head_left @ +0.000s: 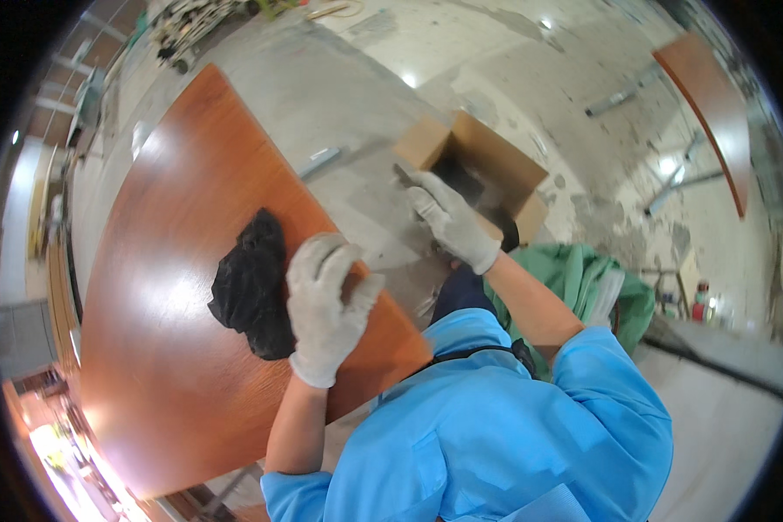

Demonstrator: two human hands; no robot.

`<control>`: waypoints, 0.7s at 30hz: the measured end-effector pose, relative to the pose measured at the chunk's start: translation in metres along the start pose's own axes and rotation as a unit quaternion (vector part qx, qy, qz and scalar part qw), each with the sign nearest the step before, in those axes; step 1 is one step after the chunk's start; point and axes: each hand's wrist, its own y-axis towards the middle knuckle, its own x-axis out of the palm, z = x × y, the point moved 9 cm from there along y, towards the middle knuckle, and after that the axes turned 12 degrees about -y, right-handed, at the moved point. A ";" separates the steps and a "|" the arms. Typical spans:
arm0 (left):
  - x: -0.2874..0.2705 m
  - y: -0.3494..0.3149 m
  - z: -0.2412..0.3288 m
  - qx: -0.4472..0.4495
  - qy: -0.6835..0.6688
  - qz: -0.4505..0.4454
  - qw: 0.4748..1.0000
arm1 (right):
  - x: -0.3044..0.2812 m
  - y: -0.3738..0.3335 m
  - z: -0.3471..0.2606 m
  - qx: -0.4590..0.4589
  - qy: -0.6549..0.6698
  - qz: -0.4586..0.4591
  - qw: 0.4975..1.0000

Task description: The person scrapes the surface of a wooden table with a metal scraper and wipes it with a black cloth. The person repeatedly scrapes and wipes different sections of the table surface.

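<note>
My left hand [326,300], in a white glove, rests at the edge of a reddish-brown wooden table top [183,174]. Its fingers are bent and the thumb stands apart. Just left of it lies a crumpled black cloth or bag [254,287], close to the fingers. My right hand [452,222], gloved too, is past the table's right edge, beside an open cardboard box [496,157]. A small, thin dark piece [402,177] sticks out from its fingertips, too blurred to name. Dark items lie inside the box, partly hidden.
Green fabric [626,304] bunches beside my right side. A grey metal leg [320,162] shows beyond the table's edge. Another wooden top [713,113] with metal legs stands at the far right. Stacked pieces [196,26] sit on a cart at the far left.
</note>
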 end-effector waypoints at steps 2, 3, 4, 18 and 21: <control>-0.018 0.007 -0.023 -0.063 0.068 0.049 0.994 | 0.009 0.037 -0.009 -0.035 -0.036 -0.070 0.996; -0.029 0.012 -0.036 -0.100 0.102 0.076 0.987 | 0.013 0.056 -0.017 -0.073 -0.052 -0.097 0.991; -0.036 0.015 -0.045 -0.124 0.114 0.094 0.981 | 0.014 0.071 -0.029 -0.129 -0.014 -0.082 0.988; -0.044 0.018 -0.066 -0.268 0.286 0.142 0.909 | 0.135 0.266 -0.079 -0.272 -0.081 -0.207 0.936; -0.045 0.019 -0.067 -0.280 0.283 0.135 0.907 | 0.131 0.299 -0.059 -0.234 0.074 -0.169 0.955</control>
